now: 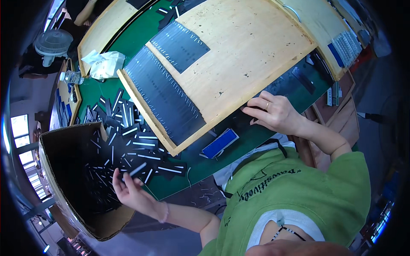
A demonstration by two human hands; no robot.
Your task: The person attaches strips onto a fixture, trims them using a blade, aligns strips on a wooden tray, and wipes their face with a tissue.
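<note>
The person's left hand (133,195), lower left of the frame, has its fingers loosely curled beside a blurred dark strip (137,169) with a white band; whether the fingers grip it I cannot tell; the right hand (275,114), right of centre and well apart from the left, has thumb and fingertips drawn together at the lower edge of a wooden tray (247,42), where the dark background hides whether anything is pinched.

Loose strips (145,144) lie heaped at left of centre, between the tray and an open carton (109,222); more lie inside the carton, whose wall stands to the left of the left hand; the tray's raised rim stands between the heap and the rows of dark pieces (164,94) laid in it; a blue-topped block (220,144) lies below the tray on the green table (175,185); a white bag (106,64), a clear bottle (72,77) and a fan (53,42) are at upper left.

Black lettering crosses the green shirt (299,179), lower right; marks on the tray's pieces are too small to read.
</note>
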